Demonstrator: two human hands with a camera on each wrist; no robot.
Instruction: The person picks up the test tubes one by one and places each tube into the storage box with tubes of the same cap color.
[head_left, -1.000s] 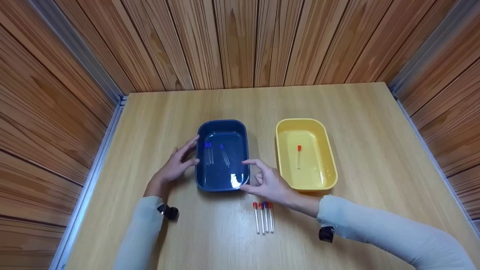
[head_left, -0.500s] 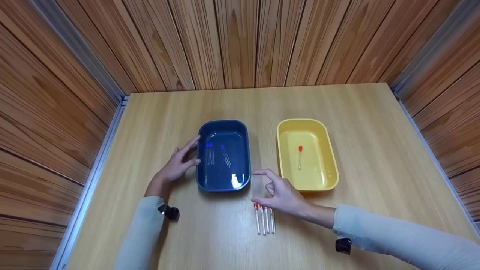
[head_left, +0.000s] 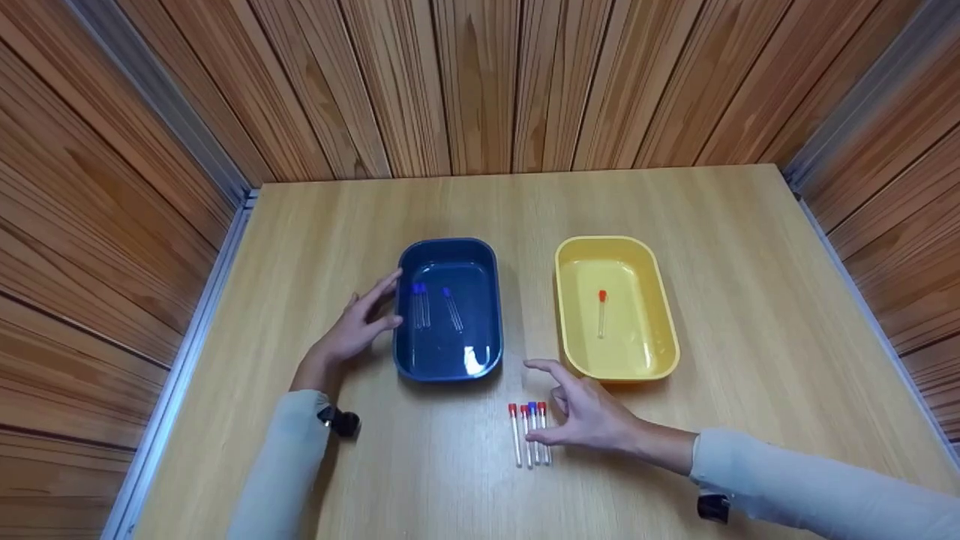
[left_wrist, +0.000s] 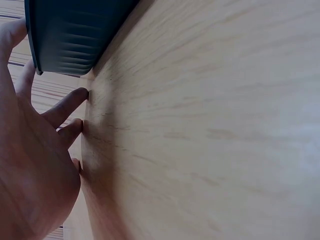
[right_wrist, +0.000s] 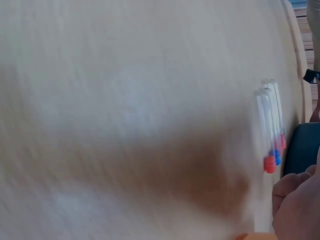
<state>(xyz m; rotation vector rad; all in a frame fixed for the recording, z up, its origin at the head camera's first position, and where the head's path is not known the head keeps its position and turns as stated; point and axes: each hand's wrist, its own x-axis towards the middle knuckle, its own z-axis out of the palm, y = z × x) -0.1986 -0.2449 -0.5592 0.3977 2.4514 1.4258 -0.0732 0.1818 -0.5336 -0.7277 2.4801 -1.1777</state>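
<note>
My left hand (head_left: 352,330) stands at the left side of a dark blue tray (head_left: 442,356), thumb and forefinger touching its rim. In the left wrist view its other fingers (left_wrist: 70,107) reach down to the table beside the tray wall. Several glass tubes lie side by side in front of the trays: a blue-capped tube (head_left: 532,409) among red-capped tubes (head_left: 516,442). Over the right end of this row hovers my right hand (head_left: 596,420), holding nothing, thumb and forefinger spread wide. The right wrist view shows the capped tubes (right_wrist: 270,120) near that hand's curled fingers (right_wrist: 290,187).
Three blue-capped tubes (head_left: 452,309) lie inside the blue tray. To its right, a yellow tray (head_left: 634,322) holds one red-capped tube (head_left: 601,315). Wood-panelled walls (head_left: 480,90) close off the table (head_left: 300,240) at the back and sides.
My right hand has moved from the blue tray's right edge down and to the right, over the row of tubes, still spread. My left hand has stayed at the blue tray.
</note>
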